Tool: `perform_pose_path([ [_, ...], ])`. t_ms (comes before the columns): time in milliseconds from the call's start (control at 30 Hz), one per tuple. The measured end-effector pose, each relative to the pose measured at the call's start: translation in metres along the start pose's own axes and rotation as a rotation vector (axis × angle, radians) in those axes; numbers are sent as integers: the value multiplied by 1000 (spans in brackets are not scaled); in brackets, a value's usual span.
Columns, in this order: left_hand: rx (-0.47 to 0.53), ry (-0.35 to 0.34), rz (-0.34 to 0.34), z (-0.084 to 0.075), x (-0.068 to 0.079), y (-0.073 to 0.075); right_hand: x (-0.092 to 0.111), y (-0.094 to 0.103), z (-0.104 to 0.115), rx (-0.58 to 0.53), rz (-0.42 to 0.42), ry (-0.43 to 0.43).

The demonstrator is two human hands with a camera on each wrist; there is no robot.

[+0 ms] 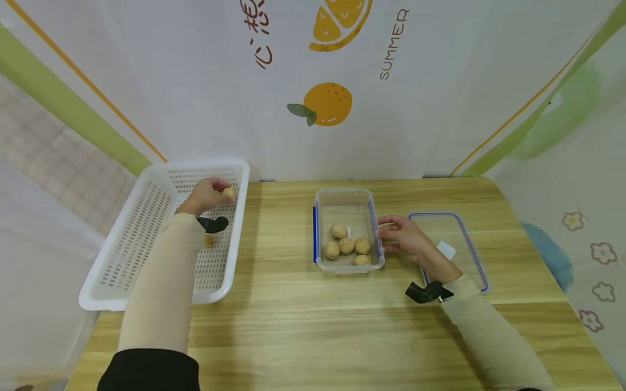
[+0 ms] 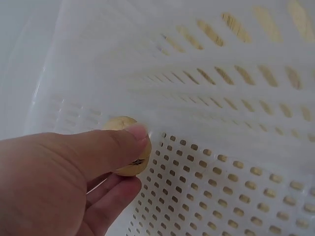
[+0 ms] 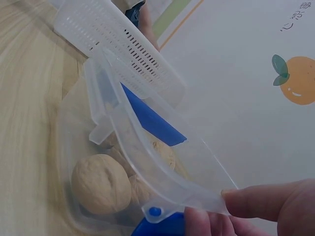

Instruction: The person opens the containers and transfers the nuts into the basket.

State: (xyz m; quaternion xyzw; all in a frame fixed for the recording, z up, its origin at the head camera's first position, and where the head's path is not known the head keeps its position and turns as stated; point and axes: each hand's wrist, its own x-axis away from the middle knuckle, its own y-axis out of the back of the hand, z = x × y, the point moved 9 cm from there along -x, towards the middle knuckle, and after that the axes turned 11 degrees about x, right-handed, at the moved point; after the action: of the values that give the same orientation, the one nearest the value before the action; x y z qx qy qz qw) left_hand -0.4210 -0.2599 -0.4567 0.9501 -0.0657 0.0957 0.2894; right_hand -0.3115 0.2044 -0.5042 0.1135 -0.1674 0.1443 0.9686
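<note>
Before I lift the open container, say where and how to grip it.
I'd grip the container by its left and right rims, a hand from each side: it stands upright, walls thin, and loose walnuts favor keeping it level. The right hand pinches the right rim.

The rim of a clear rectangular plastic container (image 3: 172, 189) is pinched by the right grip (image 3: 270, 204). Round tan walnuts (image 3: 101, 184) are contained left of the grip. Farther up and left, a white perforated plastic basket (image 3: 93, 24) is seen; above the grip, a white backdrop (image 3: 221, 98) is printed with an orange fruit (image 3: 300, 81).
</note>
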Motion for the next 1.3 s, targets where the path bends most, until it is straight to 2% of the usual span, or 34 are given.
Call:
perform_pose_path([
  [133,-3,4,-3,0,-2,-2,1,1,0,-1,-2,5],
  [367,-22,25,3,4,-5,-5,7,-2,8,-44,41,85],
  [667,-48,55,32,12,-7,-11,5,-2,2,-2,5,6],
  [900,-71,68,37,11,-2,-14,6,-2,2,11,-1,4],
  [1133,-89,77,57,13,-6,-13,2,0,1,2,0,-1],
  [1300,-91,64,69,5,-3,-9,2,-2,2,-5,3,6],
])
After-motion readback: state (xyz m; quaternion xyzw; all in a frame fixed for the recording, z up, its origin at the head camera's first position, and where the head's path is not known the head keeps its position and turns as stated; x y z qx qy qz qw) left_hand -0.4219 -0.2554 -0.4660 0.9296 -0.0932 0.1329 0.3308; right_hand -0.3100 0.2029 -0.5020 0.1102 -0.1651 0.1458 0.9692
